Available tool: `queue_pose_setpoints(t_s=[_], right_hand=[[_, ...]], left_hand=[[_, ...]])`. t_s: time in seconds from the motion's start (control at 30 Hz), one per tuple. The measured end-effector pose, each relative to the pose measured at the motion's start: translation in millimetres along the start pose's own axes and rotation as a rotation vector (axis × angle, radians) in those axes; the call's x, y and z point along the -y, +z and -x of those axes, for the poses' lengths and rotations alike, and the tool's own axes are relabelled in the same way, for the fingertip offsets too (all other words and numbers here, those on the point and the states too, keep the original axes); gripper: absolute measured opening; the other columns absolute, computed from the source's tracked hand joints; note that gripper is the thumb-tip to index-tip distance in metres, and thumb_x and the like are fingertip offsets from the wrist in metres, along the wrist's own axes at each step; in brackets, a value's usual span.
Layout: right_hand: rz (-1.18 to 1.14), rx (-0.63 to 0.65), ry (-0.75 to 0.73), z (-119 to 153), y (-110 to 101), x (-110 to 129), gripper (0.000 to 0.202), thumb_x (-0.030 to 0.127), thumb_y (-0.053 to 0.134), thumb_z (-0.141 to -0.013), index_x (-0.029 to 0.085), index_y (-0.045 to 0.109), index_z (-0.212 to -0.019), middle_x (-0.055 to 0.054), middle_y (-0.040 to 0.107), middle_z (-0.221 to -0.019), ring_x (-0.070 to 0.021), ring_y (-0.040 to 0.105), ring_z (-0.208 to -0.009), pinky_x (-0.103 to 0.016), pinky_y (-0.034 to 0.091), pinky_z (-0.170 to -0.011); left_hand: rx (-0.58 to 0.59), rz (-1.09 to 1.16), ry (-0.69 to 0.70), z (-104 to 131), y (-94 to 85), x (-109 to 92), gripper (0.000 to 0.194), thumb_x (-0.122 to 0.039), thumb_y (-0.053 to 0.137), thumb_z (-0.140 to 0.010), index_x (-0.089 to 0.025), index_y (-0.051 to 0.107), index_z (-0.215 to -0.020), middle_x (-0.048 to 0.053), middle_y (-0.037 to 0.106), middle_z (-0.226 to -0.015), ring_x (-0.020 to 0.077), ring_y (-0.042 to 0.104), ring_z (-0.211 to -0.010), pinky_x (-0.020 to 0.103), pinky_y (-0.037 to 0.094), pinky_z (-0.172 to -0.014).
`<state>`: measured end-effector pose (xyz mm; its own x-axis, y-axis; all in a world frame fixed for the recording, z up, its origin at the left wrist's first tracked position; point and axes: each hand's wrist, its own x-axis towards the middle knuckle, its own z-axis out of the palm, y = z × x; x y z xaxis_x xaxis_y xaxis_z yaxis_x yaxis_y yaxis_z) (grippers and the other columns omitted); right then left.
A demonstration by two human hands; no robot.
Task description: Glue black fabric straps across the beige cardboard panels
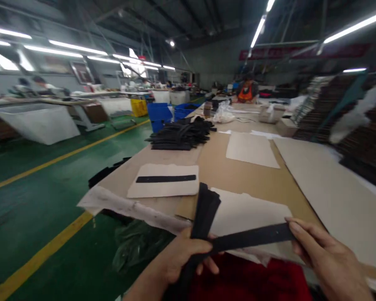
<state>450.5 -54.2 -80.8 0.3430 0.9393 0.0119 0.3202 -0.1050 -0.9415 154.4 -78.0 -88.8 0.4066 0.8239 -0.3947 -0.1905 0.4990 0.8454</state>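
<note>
My left hand (188, 253) is closed around a bundle of black fabric strips (206, 207), which fans out upward above the thumb. One black fabric strip (250, 237) stretches sideways from that bundle to my right hand (316, 246), whose thumb and fingers pinch its far end. A small light speck shows on the strip near the right fingertips. Below the strip lies a pale sheet (250, 211) at the table's near edge. Farther left, a single dark strip (166, 179) rests flat on another pale sheet (163, 192).
A heap of black strips (181, 133) lies on the long table (213, 154). Blue bins (159, 115) stand beyond its left side. Tall stacks (316, 100) rise at the right. A person in an orange apron (247, 92) is at the far end. Green floor (113, 144) runs along the left.
</note>
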Motion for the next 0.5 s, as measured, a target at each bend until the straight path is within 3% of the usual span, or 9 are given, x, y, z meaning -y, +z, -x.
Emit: queue_pose_setpoints(t_s=[0.1,0.3,0.5], right_hand=[[-0.09,0.035,0.116,-2.5,-8.2,-1.8,0.055,0.061,0.069,-0.075,0.018,0.067,-0.109,0.004,0.055,-0.052,-0.0096,0.04,-0.043,-0.022,0.03,-0.04],[-0.232,0.164,0.156,-9.9,-12.0,-11.9,0.066,0.057,0.075,-0.07,0.016,0.059,-0.119,0.003,0.06,-0.057,-0.0111,0.047,-0.049,-0.023,0.038,-0.049],[-0.175,0.15,0.17,-10.3,-29.6,-20.9,0.063,0.06,0.071,-0.071,0.015,0.061,-0.114,0.004,0.057,-0.055,-0.0121,0.047,-0.049,-0.025,0.039,-0.05]], left_hand=[[-0.131,0.03,-0.034,-4.6,-2.6,-11.5,0.041,-0.031,0.07,-0.065,-0.014,0.055,-0.099,0.009,0.075,-0.075,0.0128,0.063,-0.054,0.017,0.034,-0.042],[-0.385,-0.009,0.036,-6.9,3.1,-13.7,0.047,-0.037,0.075,-0.068,-0.013,0.055,-0.103,0.009,0.074,-0.072,0.0094,0.056,-0.05,0.018,0.038,-0.047],[-0.416,-0.246,0.059,-17.8,-1.8,-11.5,0.039,-0.049,0.072,-0.074,-0.011,0.063,-0.077,0.005,0.069,-0.064,0.0089,0.051,-0.051,0.021,0.037,-0.051]])
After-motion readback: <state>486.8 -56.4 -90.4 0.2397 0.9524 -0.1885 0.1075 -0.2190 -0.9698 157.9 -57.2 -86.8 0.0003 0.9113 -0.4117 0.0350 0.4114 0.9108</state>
